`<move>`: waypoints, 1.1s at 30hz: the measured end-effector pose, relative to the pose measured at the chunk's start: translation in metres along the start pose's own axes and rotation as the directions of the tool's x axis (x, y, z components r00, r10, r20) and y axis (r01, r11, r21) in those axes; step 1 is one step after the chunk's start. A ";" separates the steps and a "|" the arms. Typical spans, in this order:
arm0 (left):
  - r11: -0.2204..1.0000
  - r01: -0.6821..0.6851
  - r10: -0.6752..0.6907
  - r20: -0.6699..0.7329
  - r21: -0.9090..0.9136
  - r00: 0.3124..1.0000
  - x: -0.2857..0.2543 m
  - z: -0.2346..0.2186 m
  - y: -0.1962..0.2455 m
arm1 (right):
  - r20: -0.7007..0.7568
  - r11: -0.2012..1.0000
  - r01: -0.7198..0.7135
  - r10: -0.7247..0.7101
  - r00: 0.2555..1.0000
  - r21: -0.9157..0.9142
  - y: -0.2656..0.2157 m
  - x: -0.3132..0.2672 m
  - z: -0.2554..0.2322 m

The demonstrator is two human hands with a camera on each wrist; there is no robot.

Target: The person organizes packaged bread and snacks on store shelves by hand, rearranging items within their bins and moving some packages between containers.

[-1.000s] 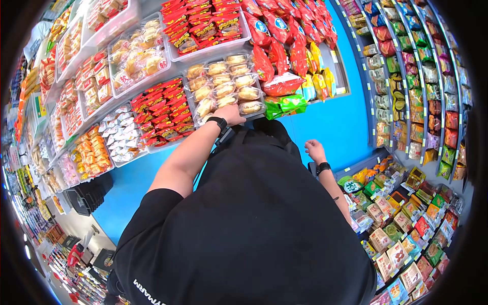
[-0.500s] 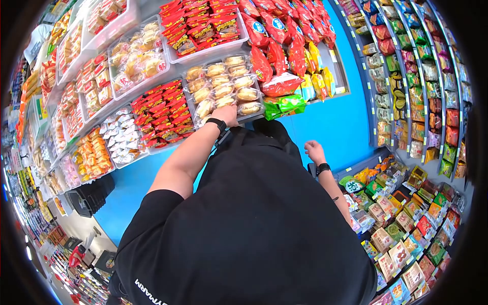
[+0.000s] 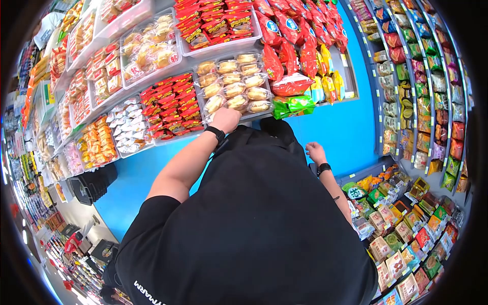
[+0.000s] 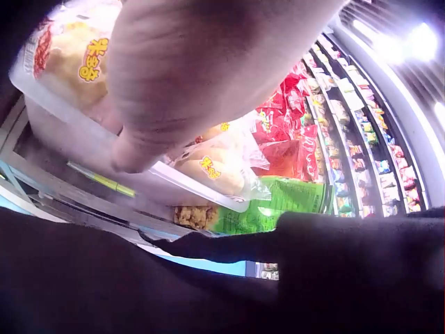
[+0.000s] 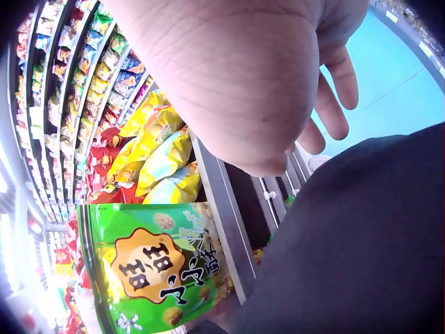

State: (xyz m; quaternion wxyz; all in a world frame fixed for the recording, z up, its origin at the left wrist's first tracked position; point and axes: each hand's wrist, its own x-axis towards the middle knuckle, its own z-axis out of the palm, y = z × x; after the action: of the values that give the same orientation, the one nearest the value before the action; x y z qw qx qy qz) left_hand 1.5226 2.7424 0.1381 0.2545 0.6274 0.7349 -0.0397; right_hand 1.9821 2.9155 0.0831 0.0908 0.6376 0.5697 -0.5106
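A clear tray of wrapped round pastries (image 3: 234,90) lies at the front edge of the display. My left hand (image 3: 225,121) holds its front rim near the left corner; in the left wrist view the hand (image 4: 188,69) lies over the pastries, thumb down outside the white tray rim (image 4: 198,185). Away from the display, my right hand (image 3: 315,153) hangs with nothing in it. Its fingers are loosely bent, as the right wrist view shows the hand (image 5: 257,83) beside the display's metal edge.
Right of the tray lie a green bag (image 3: 294,105), yellow bags (image 3: 328,87) and red bags (image 3: 291,84). Red-wrapped snacks (image 3: 172,108) fill the tray to its left. Tall snack racks (image 3: 424,96) stand at the right, with low stacked packets (image 3: 401,223) below them.
The display has shifted rightward in the head view. My left hand sits further left along the tray's front rim than before. The right hand hangs much as it did.
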 end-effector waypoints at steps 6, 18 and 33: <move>1.000 -0.003 0.003 0.057 0.009 0.998 0.004 -0.006 0.001 | -0.008 0.996 0.091 -0.091 0.996 0.005 -0.014 0.018 -0.003; 0.995 -0.040 0.050 0.116 -0.087 0.992 -0.001 -0.007 0.012 | -0.060 0.999 0.038 -0.036 0.998 0.029 0.013 -0.013 0.009; 0.871 0.208 -0.304 -0.155 -0.446 0.940 -0.062 -0.084 -0.060 | 0.006 0.999 0.034 -0.034 0.999 -0.032 0.031 0.003 0.012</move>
State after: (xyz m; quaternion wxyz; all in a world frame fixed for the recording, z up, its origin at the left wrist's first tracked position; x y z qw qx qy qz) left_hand 1.4438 2.7060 0.2217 0.2939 0.4541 0.8264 0.1566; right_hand 2.0006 2.8984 0.0612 0.0941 0.6248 0.5883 -0.5046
